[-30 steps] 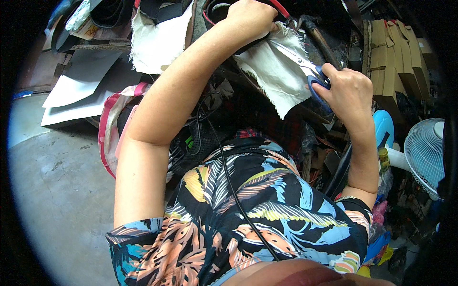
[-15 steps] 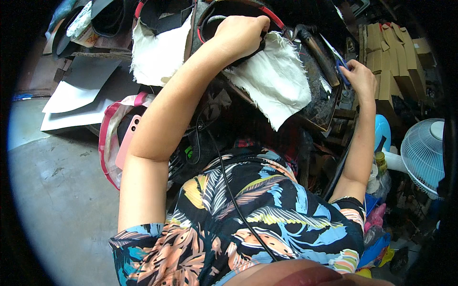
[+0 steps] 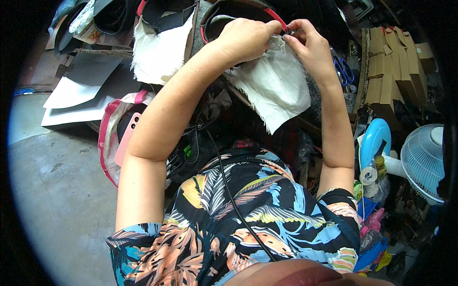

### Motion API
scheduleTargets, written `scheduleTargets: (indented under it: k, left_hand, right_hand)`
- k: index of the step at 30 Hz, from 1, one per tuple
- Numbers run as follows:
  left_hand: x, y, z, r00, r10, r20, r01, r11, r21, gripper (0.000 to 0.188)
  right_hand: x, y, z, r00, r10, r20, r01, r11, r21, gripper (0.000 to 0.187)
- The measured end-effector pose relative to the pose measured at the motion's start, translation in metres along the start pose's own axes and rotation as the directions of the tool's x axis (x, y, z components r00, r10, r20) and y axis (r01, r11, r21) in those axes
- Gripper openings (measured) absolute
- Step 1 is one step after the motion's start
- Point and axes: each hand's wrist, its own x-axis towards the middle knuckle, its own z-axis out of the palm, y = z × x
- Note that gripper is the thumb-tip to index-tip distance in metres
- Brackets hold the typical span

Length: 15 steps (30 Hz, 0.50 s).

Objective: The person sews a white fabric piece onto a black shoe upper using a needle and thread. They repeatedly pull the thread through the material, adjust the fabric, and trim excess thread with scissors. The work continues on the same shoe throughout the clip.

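A curved black piece with a red edging (image 3: pixel 274 16) lies at the top of the bench, next to a frayed white cloth (image 3: pixel 274 86) that hangs toward me. My left hand (image 3: pixel 245 40) is closed at the inner side of this piece, its fingertips pinching by the red edge. On the other side, my right hand (image 3: pixel 310 47) has thumb and index finger pinched at the end of the red edging, almost touching the left fingertips. Blue-handled scissors (image 3: pixel 344 71) rest on the bench just right of my right wrist. What lies under the fingertips is hidden.
A second white cloth (image 3: pixel 160 50) with a black piece sits to the left. White sheets (image 3: pixel 78 88), a pink-trimmed bag (image 3: pixel 106 128) and a pink phone (image 3: pixel 126 140) are at left. Folded cardboard (image 3: pixel 384 62) and a fan (image 3: pixel 424 162) stand at right.
My right hand has let go of the scissors, now lying on the bench, and moved left to the red edging. My left hand has shifted slightly right and down.
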Motion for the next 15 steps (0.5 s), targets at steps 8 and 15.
scheduleTargets:
  k: [8, 15]
  left_hand:
    - [-0.007, -0.006, -0.013, 0.968, 0.252, 0.015, -0.251, 0.967, -0.042, 0.020]
    - [-0.001, -0.006, -0.018, 0.983, 0.069, 0.173, -0.012, 0.951, -0.309, 0.025]
  right_hand:
    - [0.002, 0.022, 0.004, 0.962, 0.177, 0.206, -0.262, 0.803, 0.536, 0.031]
    - [-0.007, 0.028, 0.018, 0.976, 0.143, 0.167, -0.217, 0.758, 0.615, 0.046]
